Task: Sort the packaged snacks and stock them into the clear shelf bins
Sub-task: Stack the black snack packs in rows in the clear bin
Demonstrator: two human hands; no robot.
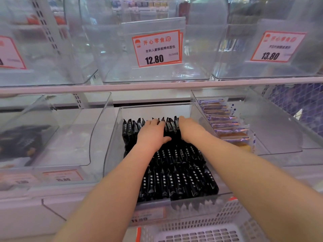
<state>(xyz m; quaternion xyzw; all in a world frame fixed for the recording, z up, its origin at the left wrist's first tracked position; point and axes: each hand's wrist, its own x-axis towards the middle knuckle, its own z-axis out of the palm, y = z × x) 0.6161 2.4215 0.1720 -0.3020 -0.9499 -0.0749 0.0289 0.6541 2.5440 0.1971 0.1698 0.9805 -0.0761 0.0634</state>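
Both hands deep in the middle clear bin (pixel 111 151) on the lower shelf, at its back end

Left hand (pixel 151 135) palm down on the rear row of black snack packets (pixel 176 179), fingers (pixel 154 122) stretched forward over the packet tops, thumb spread out to the right and lying flat; nothing gripped

Right hand (pixel 189 129) just beside it, likewise laid over the rear row near the bin's right wall, fingertips hidden behind the packets, so curled or straight: cannot tell

Black packets packed upright in close rows filling the bin from back wall to front edge, white lettering down each wrapper

In the bin to the right (pixel 279 133), purple-and-orange wrapped snacks (pixel 225 123) lined along its left wall, rest of it bare

In the bin to the left (pixel 66 130), a dark blurred package (pixel 21 142) at its left end

On the upper shelf, clear bins with orange-framed price cards, the middle one (pixel 156 48) reading 12.80, the right one (pixel 277 47) 13.80

At the bottom edge, a white perforated plastic basket (pixel 209 229) below the shelf front
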